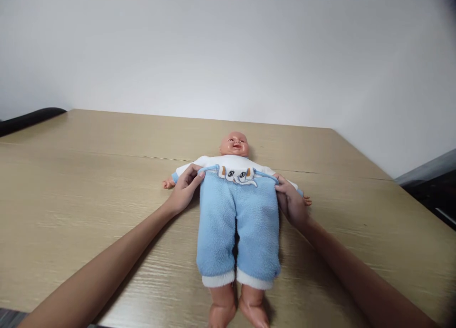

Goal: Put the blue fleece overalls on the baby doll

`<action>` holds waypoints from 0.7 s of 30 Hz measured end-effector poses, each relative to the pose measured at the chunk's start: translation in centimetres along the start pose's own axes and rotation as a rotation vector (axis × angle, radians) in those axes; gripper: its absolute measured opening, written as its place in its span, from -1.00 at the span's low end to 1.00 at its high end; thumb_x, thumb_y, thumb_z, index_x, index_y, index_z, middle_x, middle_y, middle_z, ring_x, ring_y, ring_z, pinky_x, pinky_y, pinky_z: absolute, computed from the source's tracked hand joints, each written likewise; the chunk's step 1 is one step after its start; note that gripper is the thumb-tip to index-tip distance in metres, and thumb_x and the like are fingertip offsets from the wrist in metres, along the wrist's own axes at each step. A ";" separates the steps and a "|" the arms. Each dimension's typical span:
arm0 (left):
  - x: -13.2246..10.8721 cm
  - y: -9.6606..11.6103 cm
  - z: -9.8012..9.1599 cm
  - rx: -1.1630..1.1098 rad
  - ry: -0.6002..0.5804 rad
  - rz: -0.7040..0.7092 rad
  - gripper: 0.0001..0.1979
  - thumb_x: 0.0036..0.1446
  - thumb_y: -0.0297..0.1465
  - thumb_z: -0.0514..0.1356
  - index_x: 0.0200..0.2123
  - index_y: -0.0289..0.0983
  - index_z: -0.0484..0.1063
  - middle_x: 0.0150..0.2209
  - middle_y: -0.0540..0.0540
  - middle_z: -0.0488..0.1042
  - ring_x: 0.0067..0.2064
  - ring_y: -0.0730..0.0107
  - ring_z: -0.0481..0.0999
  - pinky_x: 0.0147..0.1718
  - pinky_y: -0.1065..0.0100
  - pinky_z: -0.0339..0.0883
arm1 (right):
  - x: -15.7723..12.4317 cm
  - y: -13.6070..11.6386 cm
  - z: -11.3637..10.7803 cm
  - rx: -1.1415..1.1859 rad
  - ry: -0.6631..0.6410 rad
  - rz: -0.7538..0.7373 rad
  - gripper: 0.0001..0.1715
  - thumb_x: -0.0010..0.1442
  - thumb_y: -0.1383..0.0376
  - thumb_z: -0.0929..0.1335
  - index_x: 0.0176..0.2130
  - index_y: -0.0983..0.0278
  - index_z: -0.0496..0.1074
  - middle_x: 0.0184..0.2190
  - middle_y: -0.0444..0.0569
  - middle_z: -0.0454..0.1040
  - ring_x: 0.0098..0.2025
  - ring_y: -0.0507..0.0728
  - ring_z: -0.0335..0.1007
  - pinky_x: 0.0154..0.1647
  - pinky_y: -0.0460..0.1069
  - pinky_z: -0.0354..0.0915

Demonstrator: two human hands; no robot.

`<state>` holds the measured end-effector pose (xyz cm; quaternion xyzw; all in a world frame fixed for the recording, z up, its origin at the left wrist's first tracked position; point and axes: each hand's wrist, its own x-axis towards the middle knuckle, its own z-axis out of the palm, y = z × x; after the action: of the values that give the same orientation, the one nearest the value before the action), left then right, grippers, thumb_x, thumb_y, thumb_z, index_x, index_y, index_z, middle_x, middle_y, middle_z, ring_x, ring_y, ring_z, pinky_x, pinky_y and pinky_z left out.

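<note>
White wall (228, 52) fills the upper part of the view, and below it spreads a pale wood tabletop (107, 214), which bears everything at hand. On it, near the middle, a doll (234, 145) lies on its back, head toward the wall and feet toward the person, its arms out to the sides. Fleecy blue trousers (217, 228) cover it from the chest down to the white cuffs; the cloth hides the legs, so how they sit inside cannot be told. A white top (231, 159) shows above the waist edge. The left hand (183, 190) is closed narrow, thumb and fingers pinching the upper corner on its own side, and the right hand (291, 202) pinches the opposite edge, its fingers partly hidden. Bare doll feet (221, 311) stick out past the cuffs. Between the two hands lies a patch with an animal face (237, 176), and from it a thin blue strap (208, 168) runs out to each corner. For good handling, I would keep both pinches level and draw equally with each, so the patch stays centred and the fleece smooth. Light fingertips should serve best: soft pile probably stretches under a hard tug, and one-sided pulling could skew the waist or slide the doll along the wood.
</note>
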<state>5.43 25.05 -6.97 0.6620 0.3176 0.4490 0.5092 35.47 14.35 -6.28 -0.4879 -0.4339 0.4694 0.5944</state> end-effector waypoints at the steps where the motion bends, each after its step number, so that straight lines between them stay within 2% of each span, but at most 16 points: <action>1: 0.0 -0.1 0.0 0.009 -0.001 0.000 -0.58 0.35 0.05 0.27 -0.18 -0.22 0.42 -0.31 0.02 0.36 -0.25 0.31 0.27 -0.19 0.31 0.17 | 0.4 -0.4 0.2 0.056 -0.021 0.034 -0.88 0.04 0.17 0.36 -0.32 0.09 0.40 -0.35 -0.07 0.52 -0.18 0.29 0.46 -0.09 0.15 0.40; 4: 0.1 -0.5 0.1 0.025 0.005 0.000 -0.59 0.39 0.03 0.24 -0.16 -0.22 0.42 -0.30 0.02 0.36 -0.25 0.32 0.28 -0.19 0.31 0.17 | 1.5 -2.1 0.4 0.099 -0.091 0.141 -0.78 -0.04 0.18 0.37 -0.30 0.10 0.45 -0.21 0.04 0.66 -0.01 0.41 0.54 0.08 0.26 0.46; 7: 0.3 -0.8 0.1 0.049 0.027 0.019 -0.61 0.40 0.01 0.23 -0.18 -0.21 0.43 -0.28 0.01 0.36 -0.23 0.31 0.29 -0.17 0.31 0.19 | 2.3 -3.9 -0.2 -0.008 -0.205 0.242 -0.75 -0.06 0.21 0.43 -0.27 0.11 0.51 -0.12 -0.01 0.69 0.05 0.39 0.56 0.21 0.24 0.44; 9: 0.3 -0.8 0.1 0.083 0.042 0.050 -0.64 0.42 -0.02 0.22 -0.15 -0.21 0.44 -0.24 -0.01 0.39 -0.18 0.29 0.33 -0.13 0.31 0.23 | 2.7 -5.1 -0.8 -0.090 -0.295 0.288 -0.75 0.00 0.20 0.47 -0.23 0.12 0.56 -0.13 -0.05 0.67 0.01 0.32 0.56 0.17 0.16 0.44; 12: 0.2 -1.0 0.0 0.144 0.100 0.104 -0.68 0.44 -0.06 0.22 -0.09 -0.21 0.43 -0.17 -0.05 0.44 -0.10 0.26 0.41 -0.03 0.29 0.28 | 3.9 -6.4 -1.3 -0.133 -0.369 0.292 -0.81 0.08 0.22 0.47 -0.22 0.13 0.57 -0.25 -0.09 0.61 -0.15 0.22 0.51 -0.09 0.05 0.43; 14: 0.1 -1.1 -0.1 0.183 0.155 0.131 -0.70 0.44 -0.09 0.22 -0.07 -0.22 0.42 -0.13 -0.08 0.48 -0.06 0.25 0.46 0.01 0.27 0.31 | 5.0 -6.6 -1.3 -0.242 -0.372 0.237 -0.87 0.05 0.25 0.46 -0.30 0.15 0.54 -0.34 -0.13 0.53 -0.26 0.18 0.42 -0.24 0.02 0.35; 17: 0.1 -1.1 -0.1 0.221 0.191 0.151 -0.72 0.45 -0.12 0.21 -0.06 -0.22 0.42 -0.10 -0.11 0.51 -0.06 0.24 0.50 0.02 0.25 0.33 | 6.7 -6.3 -0.6 -0.634 -0.308 0.030 -0.91 0.06 0.22 0.46 -0.40 0.18 0.50 -0.45 -0.14 0.45 -0.34 0.16 0.31 -0.31 0.01 0.22; 19: 0.1 -1.0 0.0 0.231 0.195 0.152 -0.73 0.44 -0.13 0.22 -0.07 -0.22 0.43 -0.13 -0.10 0.51 -0.09 0.24 0.50 -0.02 0.25 0.34 | 7.3 -6.2 0.5 -0.847 -0.233 -0.126 -0.90 0.15 0.20 0.45 -0.32 0.18 0.52 -0.40 -0.13 0.50 -0.32 0.18 0.34 -0.28 0.03 0.23; 21: 0.2 -0.9 0.1 0.238 0.203 0.152 -0.74 0.44 -0.14 0.23 -0.08 -0.22 0.43 -0.16 -0.09 0.51 -0.11 0.23 0.49 -0.05 0.24 0.34 | 7.7 -6.3 2.3 -0.932 -0.185 -0.256 -0.83 0.21 0.24 0.43 -0.15 0.17 0.52 -0.22 -0.07 0.60 -0.20 0.21 0.43 -0.16 0.05 0.30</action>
<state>5.60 25.43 -7.83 0.6911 0.3674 0.5098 0.3570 35.46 21.83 0.73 -0.6010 -0.7053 0.1898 0.3247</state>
